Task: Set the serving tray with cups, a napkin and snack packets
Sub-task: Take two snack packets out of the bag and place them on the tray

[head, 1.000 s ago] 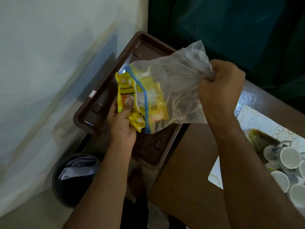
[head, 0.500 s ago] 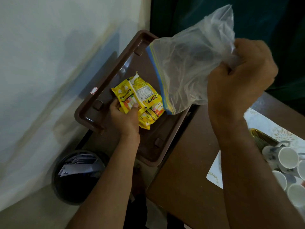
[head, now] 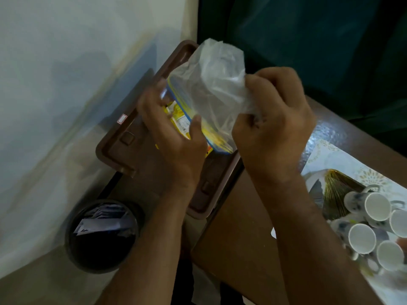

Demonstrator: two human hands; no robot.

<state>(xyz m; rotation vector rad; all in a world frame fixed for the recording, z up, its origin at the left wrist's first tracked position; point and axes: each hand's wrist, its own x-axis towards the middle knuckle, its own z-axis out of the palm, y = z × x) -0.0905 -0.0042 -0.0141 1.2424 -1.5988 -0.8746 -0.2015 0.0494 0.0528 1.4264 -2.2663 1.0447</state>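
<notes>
A brown serving tray [head: 110, 148] lies at the table's left end, beside the wall. Yellow snack packets [head: 178, 119] lie on it, partly hidden by my hands. My right hand [head: 271, 128] grips the bunched closed end of a clear plastic zip bag [head: 211, 84] above the tray. My left hand [head: 176, 150], blurred, holds the bag's blue-edged mouth with its thumb on the rim. Several white cups [head: 376, 208] lie in a heap at the right edge.
The cups sit on a white patterned mat [head: 330, 155] next to a gold ribbed object [head: 337, 194]. The brown table [head: 237, 238] runs to the right. A dark bin [head: 101, 234] with paper inside stands on the floor below the tray. A pale wall is on the left.
My left hand pulled the yellow packets out of the bag, laid them on the tray, then came up to the bag's mouth. My right hand lifted the bag and lowered it again.
</notes>
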